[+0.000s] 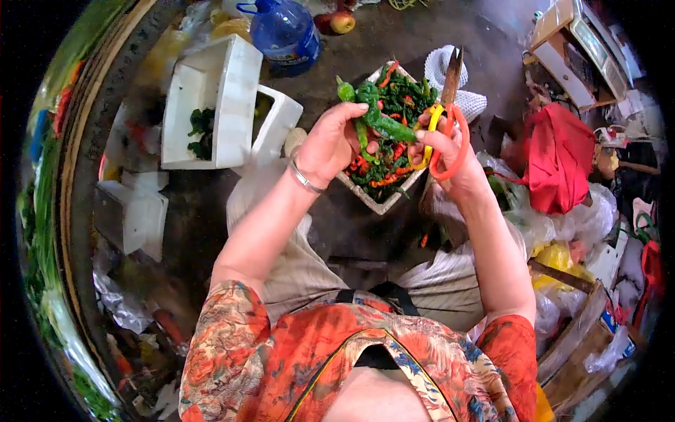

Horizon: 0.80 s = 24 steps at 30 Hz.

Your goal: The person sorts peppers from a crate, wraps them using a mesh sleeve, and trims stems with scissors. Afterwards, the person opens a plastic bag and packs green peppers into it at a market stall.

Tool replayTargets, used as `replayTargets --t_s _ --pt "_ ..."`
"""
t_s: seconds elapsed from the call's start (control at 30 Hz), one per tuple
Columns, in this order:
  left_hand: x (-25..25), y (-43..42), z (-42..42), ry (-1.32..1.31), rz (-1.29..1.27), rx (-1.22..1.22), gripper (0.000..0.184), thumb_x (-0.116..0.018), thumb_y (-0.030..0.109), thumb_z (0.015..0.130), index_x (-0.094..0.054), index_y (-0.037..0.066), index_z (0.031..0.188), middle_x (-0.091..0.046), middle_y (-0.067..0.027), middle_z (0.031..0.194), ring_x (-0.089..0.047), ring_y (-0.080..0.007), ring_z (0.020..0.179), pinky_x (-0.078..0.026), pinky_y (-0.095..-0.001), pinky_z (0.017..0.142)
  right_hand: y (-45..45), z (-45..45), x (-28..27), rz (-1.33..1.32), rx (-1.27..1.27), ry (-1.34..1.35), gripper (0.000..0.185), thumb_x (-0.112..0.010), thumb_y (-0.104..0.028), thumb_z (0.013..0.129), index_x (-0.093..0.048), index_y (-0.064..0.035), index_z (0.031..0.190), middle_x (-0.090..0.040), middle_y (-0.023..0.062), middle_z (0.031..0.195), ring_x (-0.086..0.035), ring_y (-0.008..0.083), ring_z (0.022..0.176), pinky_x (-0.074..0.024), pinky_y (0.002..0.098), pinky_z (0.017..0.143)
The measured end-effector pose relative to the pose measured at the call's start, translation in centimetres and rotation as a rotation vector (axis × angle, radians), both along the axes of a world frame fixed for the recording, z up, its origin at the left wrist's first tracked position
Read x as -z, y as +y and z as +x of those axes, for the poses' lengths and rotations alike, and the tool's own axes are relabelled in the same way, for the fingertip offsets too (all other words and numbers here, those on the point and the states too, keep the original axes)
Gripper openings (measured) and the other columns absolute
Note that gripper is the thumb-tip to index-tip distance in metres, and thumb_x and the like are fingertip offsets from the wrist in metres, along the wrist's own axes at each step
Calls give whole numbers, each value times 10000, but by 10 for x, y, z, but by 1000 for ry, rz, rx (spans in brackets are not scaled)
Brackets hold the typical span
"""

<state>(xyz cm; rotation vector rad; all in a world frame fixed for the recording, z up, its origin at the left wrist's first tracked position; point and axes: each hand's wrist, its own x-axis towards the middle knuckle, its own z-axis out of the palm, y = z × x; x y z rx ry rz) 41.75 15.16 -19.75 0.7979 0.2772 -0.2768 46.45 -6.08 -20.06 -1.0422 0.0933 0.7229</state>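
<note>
My left hand is closed around a few green chili peppers, with the thumb on top. In my right hand is a pair of scissors, its blades pointing away from me and its loops red and yellow. The right fingertips also touch the tip of one green pepper. Both hands hover over a white foam box filled with green and red-orange peppers. Some of the box's contents are hidden behind the hands.
At the left stand white foam boxes, one with dark green leaves or peppers inside. A blue water jug and an apple are at the back. White mesh, a red bag and plastic bags lie to the right.
</note>
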Motion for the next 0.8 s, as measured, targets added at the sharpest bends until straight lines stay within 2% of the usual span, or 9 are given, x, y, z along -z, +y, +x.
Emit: replayTargets --t_s 0.03,0.1,0.13,0.2,0.33,0.47,0.57,0.7,0.8 --pt "-1 0 -1 6 26 -14 246 -549 261 897 -605 99 1074 -668 -40 979 -619 -167 886 -461 -334 635 1 -3 -9 7 -10 -9 339 -653 -102 808 -481 -62 1097 -536 41 895 -580 157 701 -478 299 639" --pt "1 -1 -1 1 57 -24 167 -597 240 873 -636 128 991 -668 -9 931 -605 -138 854 -462 -320 603 2 -4 -3 -34 0 -53 345 -644 -91 799 -478 -61 1100 -528 41 888 -573 157 696 -477 297 636" --pt "-7 -2 -3 -2 77 -43 154 -605 235 869 -638 132 979 -667 -1 927 -601 -131 844 -462 -315 603 0 -2 8 -44 -3 -113 503 -701 -100 774 -423 -27 1187 -556 68 917 -601 194 679 -512 314 615" --pt "-16 -5 -5 18 127 -75 131 -619 240 864 -645 140 945 -664 15 914 -593 -118 838 -459 -312 610 3 -5 -7 -78 -38 -112 477 -684 -98 782 -428 -27 1178 -567 72 872 -596 179 671 -504 306 603" --pt "-16 12 -4 -51 140 -125 207 -620 277 867 -638 148 1028 -654 14 982 -589 -121 886 -455 -321 668 3 -6 -17 -303 -120 -131 378 -668 -126 757 -482 -46 1076 -585 32 746 -589 145 649 -469 268 563" --pt "-38 45 1 -80 250 -324 365 -627 383 842 -606 146 1119 -652 0 1015 -587 -144 981 -439 -334 728 -1 -9 -1 -157 -111 -193 356 -704 -125 766 -499 -74 1052 -582 8 733 -596 127 607 -437 249 478" --pt "-22 116 10 -49 188 -529 248 -600 332 889 -604 146 1053 -634 -16 884 -572 -142 755 -395 -261 541 -4 -6 1 -142 -149 -96 364 -698 -109 763 -488 -59 1055 -579 30 723 -603 135 614 -445 250 485" --pt "-23 195 1 -107 253 -762 215 -659 328 867 -577 130 852 -582 13 717 -530 -110 570 -346 -210 427 -5 -8 -3 -96 -82 -89 302 -678 -85 772 -503 -25 1011 -592 59 724 -594 145 627 -462 261 560" --pt "-17 259 -7 13 234 -991 280 -632 327 892 -573 58 845 -580 -38 746 -539 -148 602 -417 -243 518 -9 -8 -8 -80 -82 -62 317 -685 -92 766 -510 -11 1018 -613 74 753 -601 157 618 -489 282 550"
